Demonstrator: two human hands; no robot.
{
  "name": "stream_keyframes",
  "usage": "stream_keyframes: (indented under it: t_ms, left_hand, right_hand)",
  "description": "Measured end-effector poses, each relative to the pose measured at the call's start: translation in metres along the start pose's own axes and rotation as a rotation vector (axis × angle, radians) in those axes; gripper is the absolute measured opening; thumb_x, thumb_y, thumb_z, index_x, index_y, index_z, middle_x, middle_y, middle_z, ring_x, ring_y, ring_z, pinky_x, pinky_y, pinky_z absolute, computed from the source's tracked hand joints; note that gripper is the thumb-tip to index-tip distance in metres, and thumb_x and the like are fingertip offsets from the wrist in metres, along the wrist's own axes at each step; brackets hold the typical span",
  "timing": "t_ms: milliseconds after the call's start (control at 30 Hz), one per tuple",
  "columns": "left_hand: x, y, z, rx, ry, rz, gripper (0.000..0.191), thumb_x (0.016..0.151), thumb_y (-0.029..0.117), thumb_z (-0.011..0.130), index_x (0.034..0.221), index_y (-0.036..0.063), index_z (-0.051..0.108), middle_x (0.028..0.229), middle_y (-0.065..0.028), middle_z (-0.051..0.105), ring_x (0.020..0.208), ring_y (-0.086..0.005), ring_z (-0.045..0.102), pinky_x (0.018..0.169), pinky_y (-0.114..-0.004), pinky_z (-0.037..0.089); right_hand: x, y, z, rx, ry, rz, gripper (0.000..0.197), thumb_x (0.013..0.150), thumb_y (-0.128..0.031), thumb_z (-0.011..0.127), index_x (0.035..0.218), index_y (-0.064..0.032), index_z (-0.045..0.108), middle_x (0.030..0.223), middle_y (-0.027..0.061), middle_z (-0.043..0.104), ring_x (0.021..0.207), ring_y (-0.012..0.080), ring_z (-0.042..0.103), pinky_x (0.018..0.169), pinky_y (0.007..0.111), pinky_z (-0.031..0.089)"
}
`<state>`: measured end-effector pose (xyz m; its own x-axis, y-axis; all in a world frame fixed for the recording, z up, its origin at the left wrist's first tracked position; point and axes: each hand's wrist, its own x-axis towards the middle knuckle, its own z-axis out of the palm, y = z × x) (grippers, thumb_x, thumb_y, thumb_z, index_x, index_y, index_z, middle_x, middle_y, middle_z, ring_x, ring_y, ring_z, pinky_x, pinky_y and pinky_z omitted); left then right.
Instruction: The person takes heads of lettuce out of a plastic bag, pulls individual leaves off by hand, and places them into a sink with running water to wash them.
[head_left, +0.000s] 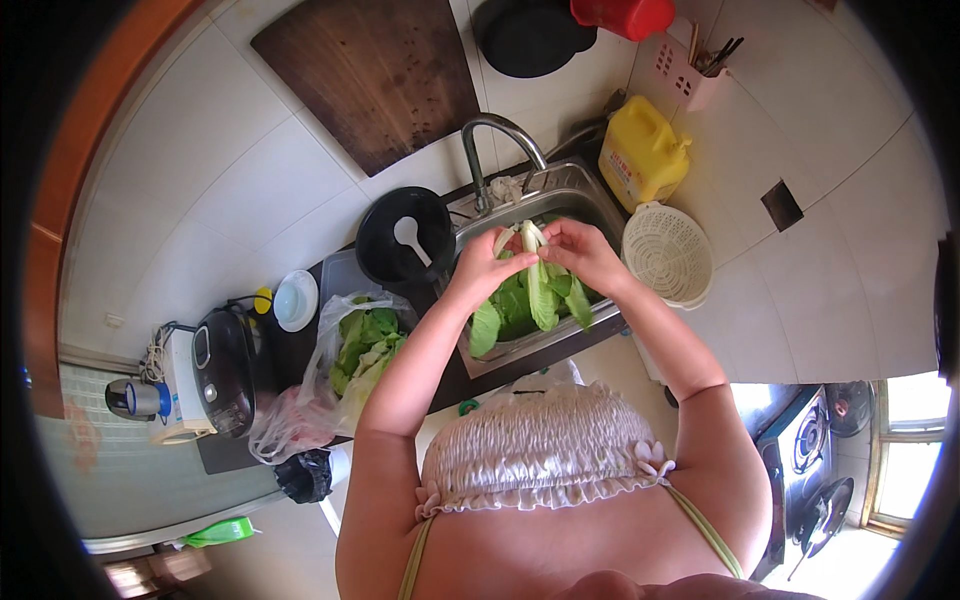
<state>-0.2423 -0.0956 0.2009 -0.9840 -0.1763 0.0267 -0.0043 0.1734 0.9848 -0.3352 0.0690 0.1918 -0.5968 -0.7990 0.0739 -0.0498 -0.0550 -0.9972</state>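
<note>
Over the stainless steel sink (574, 191), both hands hold a bunch of leafy green vegetable (541, 289) by its pale stem end. My left hand (489, 264) grips it from the left, thumb laid across a white stalk. On the other side, my right hand (581, 253) pinches the stems between thumb and fingers. The leaves hang down toward me, some over the sink's near rim. More greens lie in the basin below, partly hidden by the hands. A curved chrome faucet (501, 120) rises behind the sink.
Left of the sink are a black basin (382, 217) with a white scoop (411, 238), a plastic bag of greens (367, 337) and a rice cooker (229, 371). A white colander (666, 255) and a yellow jug (641, 154) flank its right side. A cutting board (375, 75) leans behind.
</note>
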Motion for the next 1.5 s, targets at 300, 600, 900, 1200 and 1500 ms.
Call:
stream_keyframes:
  t_ms: [300,600,900,1200,1500]
  left_hand:
    - [0.006,-0.02,-0.022,0.794,-0.088,-0.101,0.025,0.065,0.022,0.06,0.079,0.0022,0.06,0.073,-0.0162,0.059,0.07,-0.0294,0.059,0.064,-0.036,0.045]
    - [-0.005,-0.037,-0.073,1.267,-0.114,-0.198,0.011,0.068,0.01,0.055,0.072,0.0041,0.063,0.076,-0.0167,0.06,0.072,-0.0326,0.058,0.065,-0.043,0.047]
    - [-0.014,-0.026,-0.064,-0.002,0.018,-0.285,0.014,0.082,0.017,0.053,0.082,0.0026,0.053,0.05,0.0029,0.041,0.035,-0.0055,0.034,0.033,-0.022,0.025]
    - [0.001,-0.04,-0.044,0.351,-0.037,-0.204,0.021,0.083,0.018,0.052,0.089,-0.0012,0.053,0.056,-0.0027,0.049,0.04,-0.0107,0.045,0.037,-0.026,0.034]
    - [-0.006,-0.045,-0.067,1.052,-0.69,-0.082,0.018,0.076,0.018,0.056,0.077,-0.0001,0.06,0.067,-0.0137,0.059,0.06,-0.0242,0.058,0.057,-0.036,0.044]
  right_hand:
    - [0.016,0.026,-0.002,-0.843,-0.046,-0.284,0.013,0.076,-0.013,0.055,0.084,-0.0032,0.057,0.066,0.0167,0.057,0.061,0.0322,0.056,0.058,0.039,0.044]
    - [0.062,0.062,-0.01,-0.678,-0.422,0.165,0.013,0.082,-0.01,0.051,0.083,0.0008,0.058,0.065,0.0056,0.056,0.055,0.0115,0.053,0.055,0.024,0.044]
    - [0.078,0.053,0.024,-0.178,-0.125,0.159,0.064,0.08,-0.047,0.053,0.122,-0.0009,0.04,0.094,0.0199,0.06,0.086,0.0251,0.059,0.079,0.032,0.045]
    - [0.05,0.03,0.027,-0.465,-0.306,-0.035,0.028,0.081,-0.022,0.054,0.1,-0.0019,0.049,0.077,0.0173,0.059,0.07,0.0321,0.059,0.065,0.039,0.045]
    - [0.005,0.021,-0.023,-1.302,-0.579,-0.034,0.018,0.083,-0.022,0.047,0.09,-0.0071,0.054,0.074,0.0147,0.059,0.073,0.036,0.056,0.063,0.044,0.043]
